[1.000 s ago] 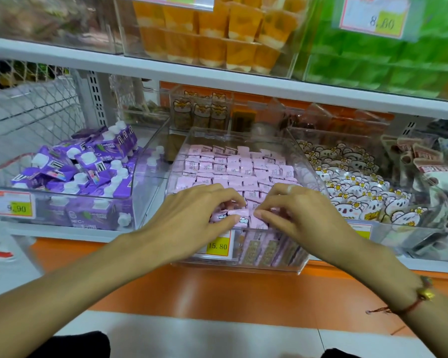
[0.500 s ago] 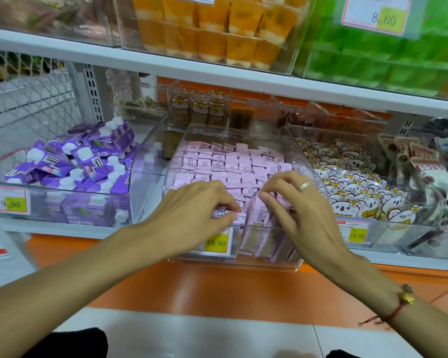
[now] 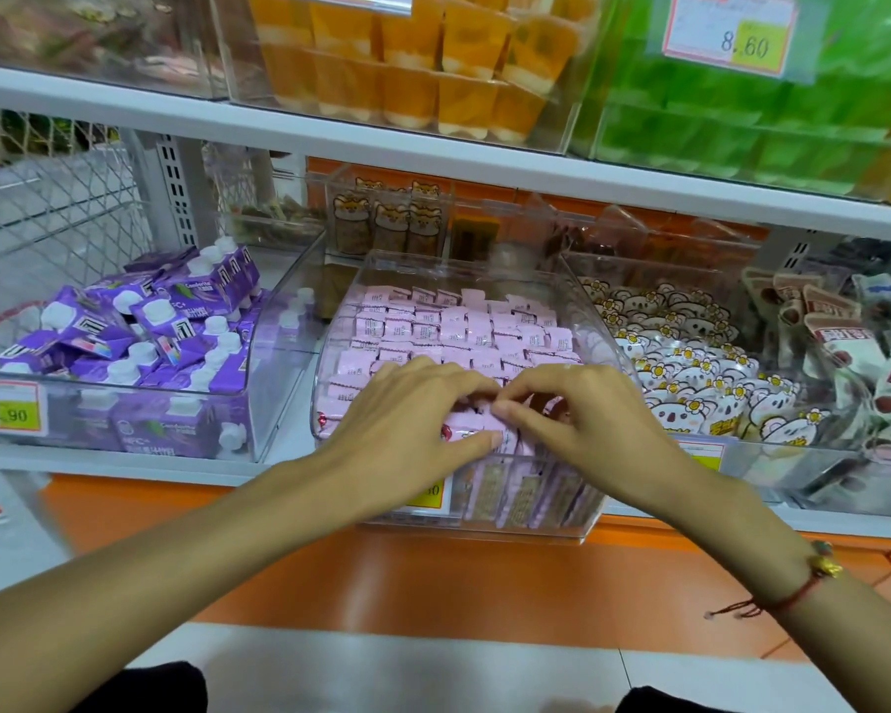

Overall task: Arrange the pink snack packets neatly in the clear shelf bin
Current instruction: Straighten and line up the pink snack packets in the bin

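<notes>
Both hands work at the front of the clear shelf bin (image 3: 595,321). Left hand (image 3: 407,409) pinches a pink snack packet (image 3: 471,429) between thumb and fingers; right hand (image 3: 582,414) fingertips pinch the same front-row packet. Remaining pink packets (image 3: 453,324) stand in rows behind.

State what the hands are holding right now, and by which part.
Both hands pinch pink snack packets at the front of the clear bin. The left hand holds a pink packet by its top edge; the right hand pinches beside it, its exact hold hidden.
</notes>
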The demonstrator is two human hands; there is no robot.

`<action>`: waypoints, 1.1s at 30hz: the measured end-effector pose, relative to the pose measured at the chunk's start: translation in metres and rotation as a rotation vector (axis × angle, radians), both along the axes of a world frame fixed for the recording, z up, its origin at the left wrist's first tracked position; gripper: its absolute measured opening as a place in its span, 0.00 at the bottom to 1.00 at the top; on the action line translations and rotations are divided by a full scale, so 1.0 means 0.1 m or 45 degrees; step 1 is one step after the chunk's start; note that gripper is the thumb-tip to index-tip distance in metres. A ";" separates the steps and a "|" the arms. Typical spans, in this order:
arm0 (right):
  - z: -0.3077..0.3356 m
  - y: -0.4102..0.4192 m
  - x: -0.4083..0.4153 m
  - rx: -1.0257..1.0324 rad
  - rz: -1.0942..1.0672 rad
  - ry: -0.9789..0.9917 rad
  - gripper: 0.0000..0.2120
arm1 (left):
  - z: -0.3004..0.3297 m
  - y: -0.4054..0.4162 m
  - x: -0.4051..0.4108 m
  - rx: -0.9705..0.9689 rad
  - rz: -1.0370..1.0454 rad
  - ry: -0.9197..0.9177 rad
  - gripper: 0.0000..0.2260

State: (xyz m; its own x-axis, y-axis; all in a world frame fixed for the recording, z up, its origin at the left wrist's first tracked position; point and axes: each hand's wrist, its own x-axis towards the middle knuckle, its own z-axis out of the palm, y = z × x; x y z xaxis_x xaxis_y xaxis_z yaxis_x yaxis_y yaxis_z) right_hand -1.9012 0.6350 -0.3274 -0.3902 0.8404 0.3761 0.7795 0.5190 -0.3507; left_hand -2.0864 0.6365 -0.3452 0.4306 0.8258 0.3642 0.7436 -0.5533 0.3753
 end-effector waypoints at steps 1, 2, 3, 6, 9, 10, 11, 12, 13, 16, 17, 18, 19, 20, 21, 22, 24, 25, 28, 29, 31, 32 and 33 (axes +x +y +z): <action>0.03 -0.01 0.03 -0.038 0.010 0.004 0.03 | 0.00 0.01 0.02 -0.023 -0.006 -0.004 0.15; 0.06 -0.01 0.07 -0.041 0.001 -0.031 0.04 | 0.00 0.02 0.03 -0.052 -0.013 -0.018 0.13; 0.07 -0.02 0.10 -0.022 -0.028 -0.107 0.06 | -0.01 0.03 0.03 -0.071 -0.024 -0.028 0.12; 0.09 -0.05 0.15 -0.055 -0.105 -0.255 0.02 | -0.02 0.03 0.01 -0.083 -0.082 -0.047 0.08; 0.09 -0.06 0.15 -0.121 -0.133 -0.261 0.03 | -0.04 0.00 -0.03 -0.066 -0.115 -0.079 0.07; 0.09 -0.06 0.14 -0.117 -0.142 -0.273 0.03 | -0.04 -0.01 -0.05 -0.062 -0.118 -0.097 0.07; 0.10 -0.06 0.13 -0.106 -0.148 -0.283 0.03 | -0.04 -0.02 -0.06 -0.053 -0.121 -0.113 0.07; 0.10 -0.07 0.12 -0.091 -0.159 -0.300 0.03 | -0.05 -0.02 -0.07 -0.042 -0.124 -0.125 0.07; 0.10 -0.07 0.11 -0.068 -0.168 -0.331 0.03 | -0.05 -0.02 -0.07 -0.031 -0.126 -0.139 0.06; 0.05 -0.09 0.06 0.041 -0.125 -0.444 0.03 | -0.06 -0.01 -0.04 -0.054 -0.078 -0.235 0.03; 0.03 -0.09 0.05 0.050 -0.080 -0.411 0.04 | -0.06 0.00 -0.03 -0.061 -0.057 -0.256 0.03; 0.01 -0.09 0.04 0.007 -0.041 -0.323 0.08 | -0.07 0.00 -0.03 -0.055 -0.043 -0.268 0.03; -0.01 -0.08 0.03 -0.077 -0.014 -0.210 0.13 | -0.09 0.00 -0.03 -0.042 -0.033 -0.285 0.03; -0.03 -0.07 0.04 -0.173 0.001 -0.107 0.16 | -0.11 -0.01 -0.03 -0.033 -0.025 -0.316 0.03; -0.04 -0.06 0.04 -0.255 0.012 -0.021 0.18 | -0.12 -0.01 -0.02 -0.041 -0.016 -0.364 0.03; -0.06 -0.06 0.05 -0.301 0.019 0.041 0.17 | -0.14 -0.02 -0.02 -0.059 -0.008 -0.418 0.03; -0.11 -0.05 0.04 -0.257 0.010 0.066 0.16 | -0.15 -0.02 -0.01 -0.066 0.012 -0.507 0.03; -0.12 -0.04 0.03 -0.205 -0.009 0.033 0.17 | -0.14 -0.01 0.00 -0.062 0.014 -0.538 0.02; -0.10 0.00 0.02 -0.172 -0.031 -0.009 0.16 | -0.08 0.02 -0.06 -0.111 0.008 -0.544 0.05; -0.09 0.02 0.04 -0.179 -0.013 -0.006 0.16 | -0.06 0.03 -0.09 -0.127 0.012 -0.474 0.06; -0.08 0.01 0.06 -0.131 0.032 -0.064 0.16 | -0.04 0.03 -0.14 -0.122 0.027 -0.250 0.05; -0.08 -0.01 0.05 -0.069 0.049 -0.133 0.16 | -0.02 0.01 -0.16 -0.115 0.032 -0.166 0.04; -0.08 -0.03 0.03 0.004 0.061 -0.184 0.16 | -0.01 0.00 -0.16 -0.113 0.035 -0.121 0.04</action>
